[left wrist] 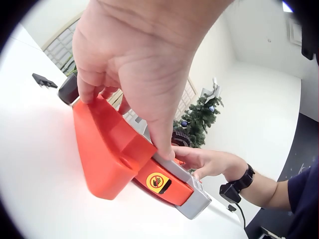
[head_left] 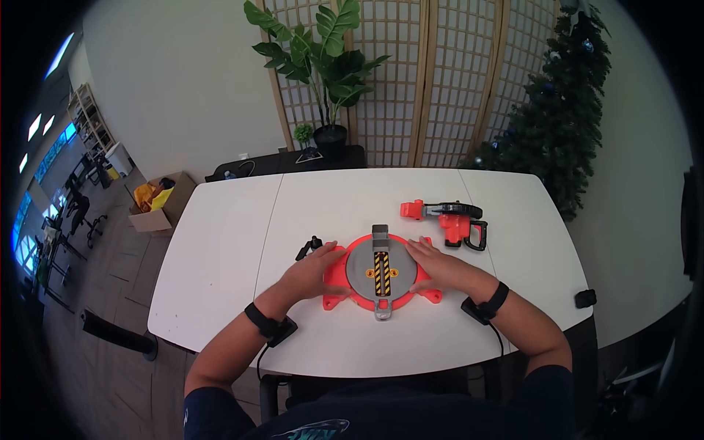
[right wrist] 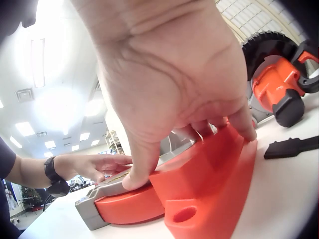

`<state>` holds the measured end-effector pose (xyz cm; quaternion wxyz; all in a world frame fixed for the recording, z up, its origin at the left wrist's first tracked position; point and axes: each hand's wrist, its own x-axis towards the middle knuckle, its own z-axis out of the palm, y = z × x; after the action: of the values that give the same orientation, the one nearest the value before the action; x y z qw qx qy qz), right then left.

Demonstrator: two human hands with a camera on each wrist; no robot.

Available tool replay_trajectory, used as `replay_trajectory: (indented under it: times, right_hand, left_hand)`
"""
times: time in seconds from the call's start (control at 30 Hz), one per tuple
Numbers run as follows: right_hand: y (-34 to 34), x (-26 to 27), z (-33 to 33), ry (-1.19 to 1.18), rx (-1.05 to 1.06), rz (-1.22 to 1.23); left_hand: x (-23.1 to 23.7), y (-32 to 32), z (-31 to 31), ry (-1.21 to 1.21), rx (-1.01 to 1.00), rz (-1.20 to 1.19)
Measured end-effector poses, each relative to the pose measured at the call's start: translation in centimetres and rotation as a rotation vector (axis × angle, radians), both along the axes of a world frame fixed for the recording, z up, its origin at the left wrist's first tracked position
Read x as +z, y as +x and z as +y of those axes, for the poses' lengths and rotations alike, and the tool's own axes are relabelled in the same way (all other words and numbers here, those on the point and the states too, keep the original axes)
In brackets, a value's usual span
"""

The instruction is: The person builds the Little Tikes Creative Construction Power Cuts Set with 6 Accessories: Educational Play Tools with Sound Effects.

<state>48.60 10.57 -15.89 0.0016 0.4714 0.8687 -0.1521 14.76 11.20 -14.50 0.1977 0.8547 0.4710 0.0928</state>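
A toy miter saw base lies flat on the white table, its round grey turntable facing up with a black-and-yellow striped slot. My left hand grips the base's red left side, thumb at the near edge of the turntable and fingers over the far part. On the opposite red side, my right hand holds on in the same way, its thumb at the turntable edge. A red-and-black toy saw head with a toothed blade lies beyond my right hand.
A small black part lies beyond my left hand, and a flat black piece lies by the base's right side. A small black object sits at the table's right edge. Behind the table stand a plant and a folding screen.
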Motion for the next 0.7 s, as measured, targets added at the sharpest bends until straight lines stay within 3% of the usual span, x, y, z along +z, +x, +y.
replay_trajectory:
  times: [0.1,0.2,0.33,0.5,0.7]
  right_hand:
    - [0.6,2.1,-0.4,-0.029,0.023,0.083]
    - [1.5,3.2,-0.2,-0.115,-0.138,0.207]
    - [4.1,2.0,0.7,0.098,-0.223,0.192]
    - [5.6,2.1,0.6,0.047,-0.343,-0.067]
    - [6.5,-0.2,0.6,0.081,-0.363,-0.164]
  left_hand:
    - [0.9,-1.2,0.9,0.054,0.019,-0.086]
    - [1.2,-2.7,1.6,0.110,0.097,-0.234]
    - [1.9,-4.4,2.9,0.151,0.285,-0.173]
    - [0.1,-6.3,4.1,0.093,0.396,-0.040]
    - [-0.4,-6.4,4.2,0.012,0.440,0.044]
